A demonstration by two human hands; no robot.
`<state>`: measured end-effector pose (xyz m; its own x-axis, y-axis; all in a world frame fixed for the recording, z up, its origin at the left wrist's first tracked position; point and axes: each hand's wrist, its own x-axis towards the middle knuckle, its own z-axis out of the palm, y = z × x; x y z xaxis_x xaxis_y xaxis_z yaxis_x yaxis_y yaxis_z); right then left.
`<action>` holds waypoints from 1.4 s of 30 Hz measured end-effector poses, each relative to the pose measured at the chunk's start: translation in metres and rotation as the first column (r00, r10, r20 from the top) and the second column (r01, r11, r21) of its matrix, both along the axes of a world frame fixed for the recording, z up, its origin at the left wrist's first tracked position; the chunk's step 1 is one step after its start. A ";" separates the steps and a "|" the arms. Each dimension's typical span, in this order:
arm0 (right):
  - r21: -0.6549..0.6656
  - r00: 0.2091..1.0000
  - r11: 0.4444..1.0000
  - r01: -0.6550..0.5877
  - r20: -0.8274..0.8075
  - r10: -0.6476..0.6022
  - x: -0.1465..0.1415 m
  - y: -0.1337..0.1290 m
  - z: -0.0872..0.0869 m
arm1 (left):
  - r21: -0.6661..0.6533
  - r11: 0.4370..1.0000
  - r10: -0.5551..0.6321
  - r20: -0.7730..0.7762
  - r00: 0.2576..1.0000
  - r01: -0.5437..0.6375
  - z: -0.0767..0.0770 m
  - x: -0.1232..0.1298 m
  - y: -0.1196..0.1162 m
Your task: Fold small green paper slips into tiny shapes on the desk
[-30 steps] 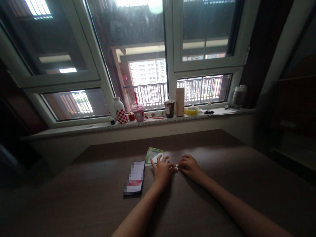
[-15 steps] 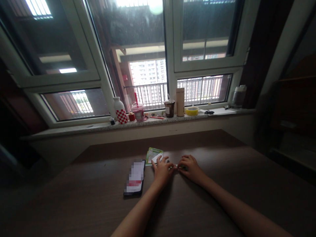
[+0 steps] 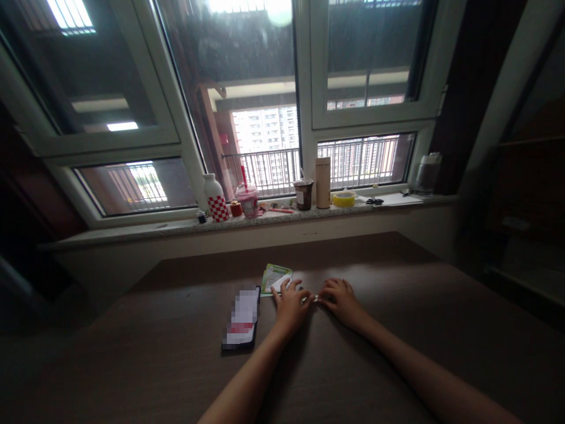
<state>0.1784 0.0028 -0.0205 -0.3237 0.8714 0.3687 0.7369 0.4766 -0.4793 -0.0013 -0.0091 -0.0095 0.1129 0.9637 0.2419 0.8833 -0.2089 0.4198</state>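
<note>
Over the middle of the brown table, my left hand [image 3: 291, 303] pinches one side of a small whitish piece [image 3: 315, 298], its other fingers spread. From the right, my right hand [image 3: 341, 299] has its thumb and curled fingers closed at the other side of that piece. The piece is too small and too covered by fingertips to name. Just beyond my left fingers lies a green-and-white printed packet [image 3: 274, 275], partly under a white slip. A phone [image 3: 242, 318] with a blurred-out screen lies to the left of my left wrist.
Along the stone windowsill [image 3: 176, 231] stand a checkered bottle [image 3: 217, 203], a pink drink cup [image 3: 247, 201], a dark drink cup [image 3: 303, 194], a tan flask [image 3: 323, 182], yellow tape [image 3: 343, 200] and black-handled scissors [image 3: 374, 201]. The brown table [image 3: 168, 365] ends below the sill.
My fingertips have drawn very slightly apart, so a little more of the whitish piece shows between them. Everything else stays where it was.
</note>
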 end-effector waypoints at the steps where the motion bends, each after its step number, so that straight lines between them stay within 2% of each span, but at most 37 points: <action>1: -0.009 1.000 1.000 0.002 -0.001 -0.002 0.000 0.000 0.000 | -0.008 1.000 0.003 0.009 1.000 -0.003 0.001 0.000 0.000; 7: -0.061 0.999 0.997 0.037 -0.024 -0.039 -0.002 -0.003 0.003 | -0.061 0.998 0.027 0.035 0.999 -0.025 0.003 0.001 0.000; 15: -0.010 0.989 0.988 0.151 0.004 -0.151 -0.003 0.000 -0.002 | -0.073 0.997 0.044 0.041 0.998 -0.041 0.002 0.001 0.002; 28: 0.001 0.981 0.984 0.179 0.070 -0.178 -0.007 0.000 -0.005 | -0.063 0.997 0.034 -0.011 0.999 -0.035 0.007 0.005 -0.002; 42: 0.007 0.976 0.978 0.207 0.065 -0.207 -0.004 0.002 -0.008 | -0.071 0.991 0.112 -0.023 0.993 -0.114 0.005 0.013 -0.003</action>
